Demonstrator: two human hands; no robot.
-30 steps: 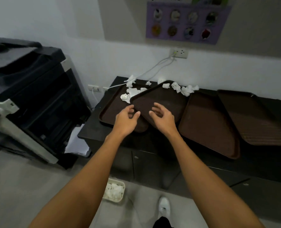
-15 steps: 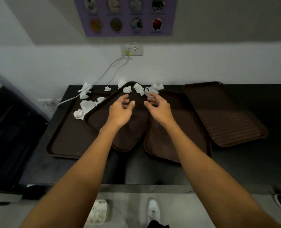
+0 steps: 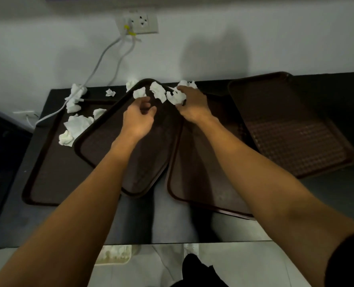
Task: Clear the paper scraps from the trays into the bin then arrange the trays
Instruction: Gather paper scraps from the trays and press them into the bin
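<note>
Dark counter (image 3: 130, 220), tray (image 3: 101, 146) holding paper scraps (image 3: 158, 93), right hand (image 3: 192, 106) pinching one scrap (image 3: 175, 98), left hand (image 3: 137, 119) loosely curled

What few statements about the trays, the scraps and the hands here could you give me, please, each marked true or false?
1. The rightmost tray holds no paper. True.
2. The skewed middle tray lies clear of the leftmost tray. False: it overlaps that tray's right side.
3. The left hand grips a scrap. False: it holds nothing. The right hand grips the paper scrap.
4. White cables run from the wall socket down towards the counter. True.
5. The bin on the floor is empty. False: white paper shows in it.
</note>
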